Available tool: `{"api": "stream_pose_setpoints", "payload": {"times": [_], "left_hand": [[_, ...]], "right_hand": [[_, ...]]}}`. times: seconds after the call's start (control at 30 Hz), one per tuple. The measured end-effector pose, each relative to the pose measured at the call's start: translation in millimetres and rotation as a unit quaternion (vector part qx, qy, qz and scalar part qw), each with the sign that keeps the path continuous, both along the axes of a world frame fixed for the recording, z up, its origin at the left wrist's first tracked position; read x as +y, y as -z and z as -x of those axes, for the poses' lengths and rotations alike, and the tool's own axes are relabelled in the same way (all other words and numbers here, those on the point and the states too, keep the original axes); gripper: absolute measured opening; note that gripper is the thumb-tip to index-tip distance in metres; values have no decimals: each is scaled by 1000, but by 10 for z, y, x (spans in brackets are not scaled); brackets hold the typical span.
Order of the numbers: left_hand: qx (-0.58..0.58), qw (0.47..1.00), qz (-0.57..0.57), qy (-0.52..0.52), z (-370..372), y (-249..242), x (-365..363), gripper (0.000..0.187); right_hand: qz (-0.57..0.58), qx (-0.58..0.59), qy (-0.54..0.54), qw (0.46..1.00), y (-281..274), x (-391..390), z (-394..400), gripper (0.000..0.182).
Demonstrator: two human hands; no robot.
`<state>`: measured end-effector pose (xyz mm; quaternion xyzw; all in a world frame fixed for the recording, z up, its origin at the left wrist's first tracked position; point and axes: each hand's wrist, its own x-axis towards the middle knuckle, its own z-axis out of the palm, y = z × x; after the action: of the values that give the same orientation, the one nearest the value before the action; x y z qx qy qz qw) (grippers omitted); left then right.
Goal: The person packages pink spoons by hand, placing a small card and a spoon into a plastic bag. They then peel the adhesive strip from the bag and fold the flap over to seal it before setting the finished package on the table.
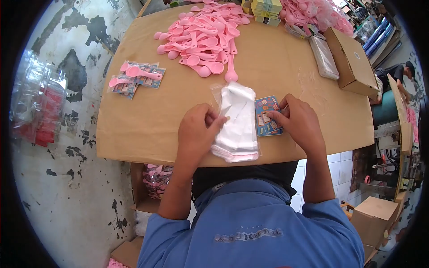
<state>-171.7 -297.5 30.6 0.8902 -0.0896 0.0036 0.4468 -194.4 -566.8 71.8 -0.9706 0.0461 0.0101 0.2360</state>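
Observation:
In front of me lies a stack of clear plastic bags (237,129), with its top bag slightly rumpled. My left hand (199,129) is at the stack's left edge, thumb and fingers closed on a bag. Just right of the bags sits a small pile of blue printed cards (267,107). My right hand (300,118) grips the right side of a card there between thumb and fingers. Farther left, packed pink spoons (138,73) with blue cards lie in a small group. A large heap of loose pink spoons (203,38) covers the table's far side.
Bundled yellowish card stacks (267,9) and a big bag of pink spoons (315,15) stand at the back. An open cardboard box (351,60) is at the right, beside a wrapped pack of bags (323,57). Another person (397,78) works beyond the table (134,129).

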Motion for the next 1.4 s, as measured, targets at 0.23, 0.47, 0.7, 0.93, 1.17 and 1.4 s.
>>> {"api": "stream_pose_setpoints", "payload": {"times": [0.23,0.47,0.7,0.93,1.17,1.4], "left_hand": [[93,986,136,-22,-33,-42,104,17],[26,988,143,-54,-9,7,96,15],[-9,954,296,-42,-14,88,54,14],[59,873,481,-56,-18,1,366,23],[133,779,610,-57,111,-151,354,46],[115,768,625,-80,142,-94,-8,42]], "right_hand": [[-284,-16,33,958,251,-108,22,27],[-302,-121,36,945,156,-120,27,25],[-397,-69,-159,901,212,458,128,22],[-196,-62,-249,946,240,567,76,21],[-351,-30,-174,919,184,497,99,16],[-554,11,-71,830,173,528,181,15]]}}
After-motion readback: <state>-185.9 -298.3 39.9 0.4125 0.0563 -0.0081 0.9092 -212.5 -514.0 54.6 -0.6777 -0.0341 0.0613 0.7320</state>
